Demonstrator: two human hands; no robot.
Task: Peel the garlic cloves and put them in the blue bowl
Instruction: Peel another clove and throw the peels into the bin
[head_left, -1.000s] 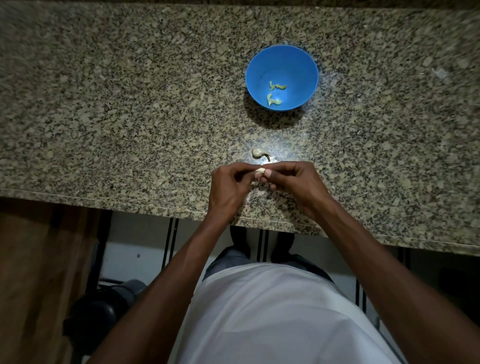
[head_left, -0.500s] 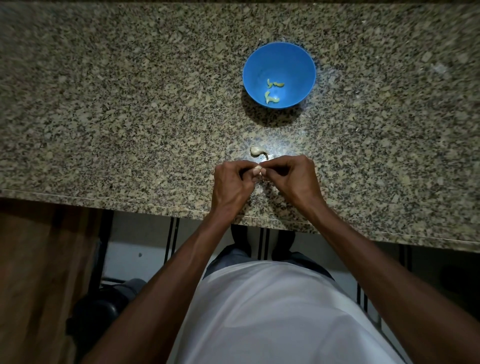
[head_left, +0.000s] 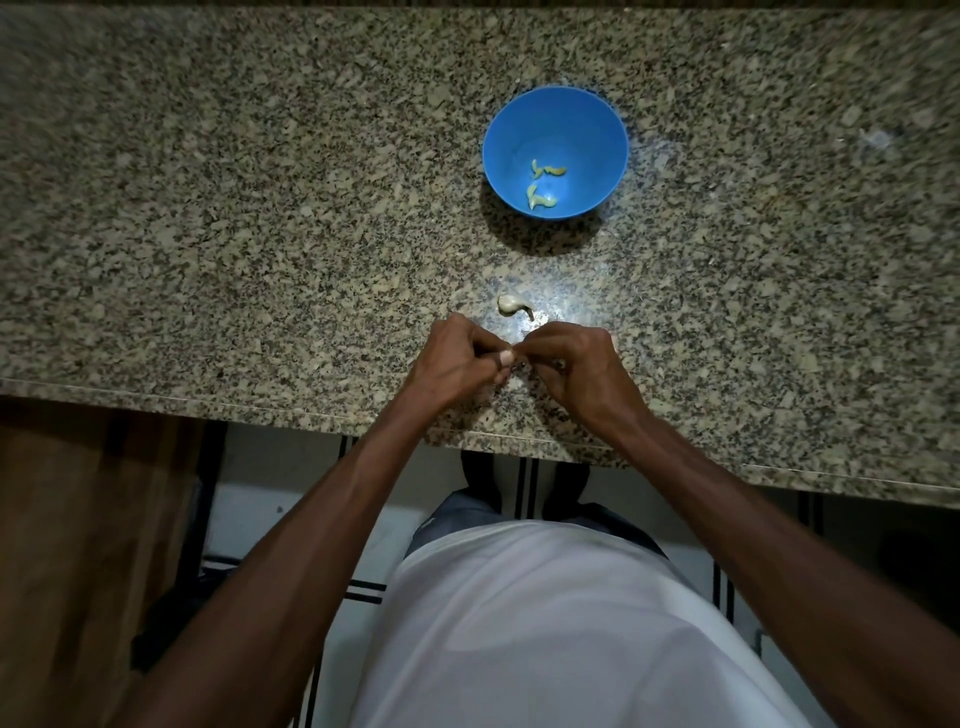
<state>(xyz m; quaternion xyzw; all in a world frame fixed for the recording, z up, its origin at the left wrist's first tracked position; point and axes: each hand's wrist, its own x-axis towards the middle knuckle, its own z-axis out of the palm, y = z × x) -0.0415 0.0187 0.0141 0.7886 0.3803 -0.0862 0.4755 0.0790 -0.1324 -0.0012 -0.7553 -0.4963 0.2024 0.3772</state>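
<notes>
Head view: a speckled granite countertop (head_left: 208, 234) fills the upper frame; at centre, left hand (head_left: 457, 358) and right hand (head_left: 576, 364) pinch a garlic clove (head_left: 506, 356); white tiled floor (head_left: 260, 514) below.

Surface (head_left: 260, 208): speckled granite, beige/grey/black. Bowl (head_left: 597, 130): solid blue; pale yellow-green cloves (head_left: 540, 197) inside. Unpeeled clove (head_left: 508, 304) on surface: off-white. Shirt (head_left: 545, 623): plain white. Floor (head_left: 260, 493): white w/ black stripes.

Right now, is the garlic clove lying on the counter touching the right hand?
Apart. The head view shows bare counter between the garlic clove and the right hand.
</notes>
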